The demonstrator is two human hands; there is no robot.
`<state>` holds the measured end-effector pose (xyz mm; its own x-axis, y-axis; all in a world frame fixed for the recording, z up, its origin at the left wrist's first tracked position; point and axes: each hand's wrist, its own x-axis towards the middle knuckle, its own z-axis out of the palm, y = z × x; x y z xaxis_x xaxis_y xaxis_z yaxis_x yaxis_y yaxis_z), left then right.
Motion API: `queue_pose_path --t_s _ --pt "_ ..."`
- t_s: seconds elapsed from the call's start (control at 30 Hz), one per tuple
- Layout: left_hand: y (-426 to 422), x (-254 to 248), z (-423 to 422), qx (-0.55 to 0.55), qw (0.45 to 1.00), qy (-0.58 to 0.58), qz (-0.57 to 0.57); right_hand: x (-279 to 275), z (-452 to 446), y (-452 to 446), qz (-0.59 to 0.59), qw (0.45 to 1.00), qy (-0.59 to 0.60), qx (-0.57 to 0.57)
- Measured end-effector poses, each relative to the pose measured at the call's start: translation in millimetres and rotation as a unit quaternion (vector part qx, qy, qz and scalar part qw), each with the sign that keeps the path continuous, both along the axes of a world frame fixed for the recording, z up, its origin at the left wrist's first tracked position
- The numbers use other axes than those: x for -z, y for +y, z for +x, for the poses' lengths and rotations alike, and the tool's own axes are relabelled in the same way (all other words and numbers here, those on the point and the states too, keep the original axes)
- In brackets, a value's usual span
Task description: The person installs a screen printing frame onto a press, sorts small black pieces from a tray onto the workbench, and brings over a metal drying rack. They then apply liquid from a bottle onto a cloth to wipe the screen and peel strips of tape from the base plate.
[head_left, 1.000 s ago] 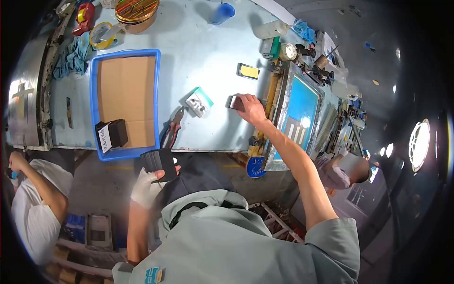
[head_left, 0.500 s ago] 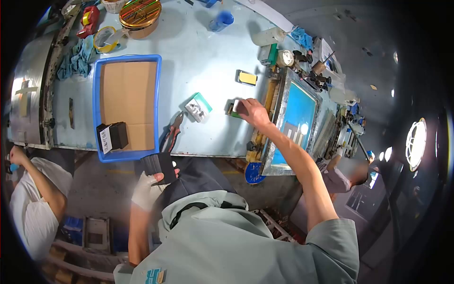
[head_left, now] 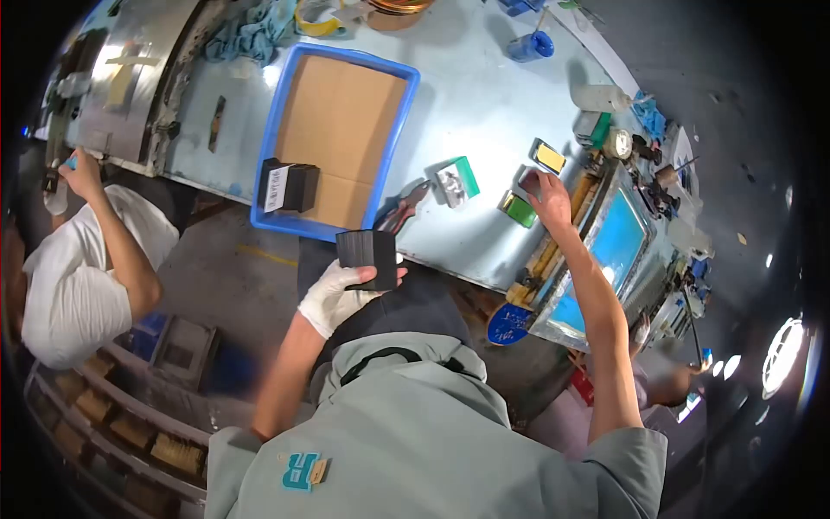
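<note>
My left hand (head_left: 337,294), in a white glove with bare fingertips, grips a stack of black cards (head_left: 370,258) near the table's front edge. My right hand (head_left: 552,201) is closed on a small dark block (head_left: 530,180). Beneath and left of that block lies an open green pad (head_left: 518,209), and just above is a yellow pad (head_left: 549,156) in a dark case. A white-and-green box (head_left: 456,182) and red-handled pliers (head_left: 404,208) rest between my hands. Another black stack with a white label (head_left: 276,189) sits in the blue tray (head_left: 272,121).
At the right stands a framed blue screen (head_left: 609,242). A blue cup (head_left: 530,46), a bottle (head_left: 601,98) and yellow tape (head_left: 317,19) are at the back. A co-worker in white (head_left: 95,259) is at the left, another person at the lower right.
The view has turned, shifting the table. My right hand has lifted the block off the green pad and moved it toward the yellow pad. My left hand still holds the black stack.
</note>
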<state>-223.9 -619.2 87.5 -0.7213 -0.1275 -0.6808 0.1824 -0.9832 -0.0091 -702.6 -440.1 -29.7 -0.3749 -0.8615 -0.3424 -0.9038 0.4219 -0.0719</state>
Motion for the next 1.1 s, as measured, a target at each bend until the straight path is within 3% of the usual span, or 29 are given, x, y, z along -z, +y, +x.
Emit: queue_pose_path --t_s 0.07,0.13,0.2,0.3,0.4,0.6,0.9,1.0,1.1 --pt "0 4 -1 0.012 0.999 -0.023 -0.026 -9 16 -9 0.007 1.0 -0.001 0.013" --pt "-4 -1 -1 0.017 0.998 -0.051 -0.042 -47 74 -41 -0.094 0.991 -0.081 0.047" --pt "-4 4 4 0.008 0.997 -0.047 -0.059 -100 145 -75 -0.083 0.944 -0.308 0.09" --pt "-13 3 12 0.031 0.998 -0.036 -0.049 -168 245 -122 -0.071 0.893 -0.441 -0.058" --pt "-26 -9 27 0.05 0.998 -0.005 -0.048 -164 299 -146 -0.071 0.887 -0.436 -0.136" --pt "-43 -16 61 0.062 0.997 -0.031 -0.025 -155 354 -166 -0.105 0.87 -0.457 -0.154" --pt "-60 9 108 0.139 0.989 0.037 0.02 -167 414 -163 -0.143 0.905 -0.392 -0.076" --pt "-71 -11 107 0.167 0.985 -0.02 0.037 -168 419 -159 -0.142 0.906 -0.393 -0.059" --pt "-55 17 111 0.14 0.988 0.013 0.065 -170 422 -153 -0.146 0.913 -0.378 -0.042"
